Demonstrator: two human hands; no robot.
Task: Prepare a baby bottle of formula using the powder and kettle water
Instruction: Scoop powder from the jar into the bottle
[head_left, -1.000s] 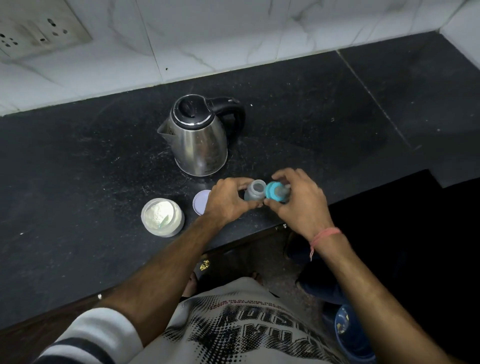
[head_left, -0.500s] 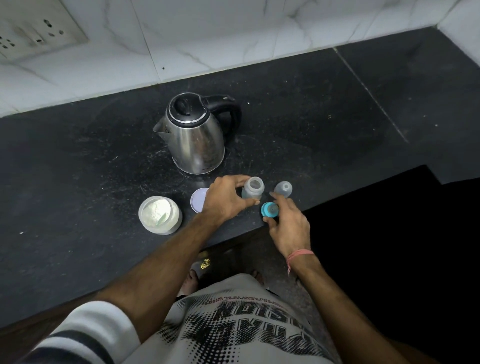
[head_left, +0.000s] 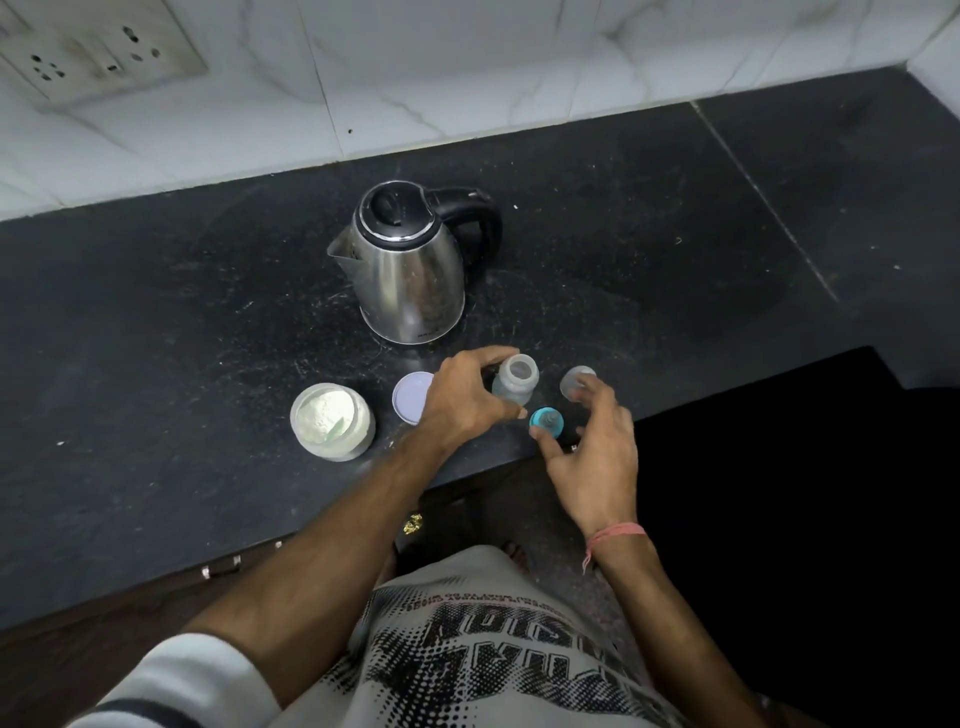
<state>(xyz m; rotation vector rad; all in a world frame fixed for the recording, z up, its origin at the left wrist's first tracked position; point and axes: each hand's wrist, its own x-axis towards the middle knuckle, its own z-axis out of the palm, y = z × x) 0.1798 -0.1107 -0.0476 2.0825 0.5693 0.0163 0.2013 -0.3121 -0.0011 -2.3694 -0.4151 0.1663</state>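
**Left hand on the open bottle, right hand loose over the cap and teat**

The left hand (head_left: 465, 402) curled round the small clear plastic baby bottle (head_left: 514, 383), which stood upright and uncapped near the front edge of the black speckled stone counter (head_left: 156, 338). Its thumb lay against the near side of the bottle and its fingers wrapped the far side, so the hand gripped the bottle's body while the open mouth stayed uncovered.

The right hand (head_left: 597, 457) was spread and held nothing. Its fingers (head_left: 592, 395) were relaxed and slightly bent, their tips reaching the clear domed plastic cap (head_left: 574, 379) that stood on the counter just right of the bottle; whether they touched it could not be told. The thumb tip sat just beside the teal screw ring with its pale teat (head_left: 546, 422), which rested on the counter in front of the bottle, between the two hands. A pink thread band (head_left: 615, 535) circled the right wrist.

Left of the bottle lay a pale lilac round lid (head_left: 410, 400), partly under the left hand, and beyond it stood an open white plastic jar of white powder (head_left: 332, 421). The stainless steel electric kettle with a black lid and handle (head_left: 410, 270) stood behind them, its lid closed and spout pointing left.
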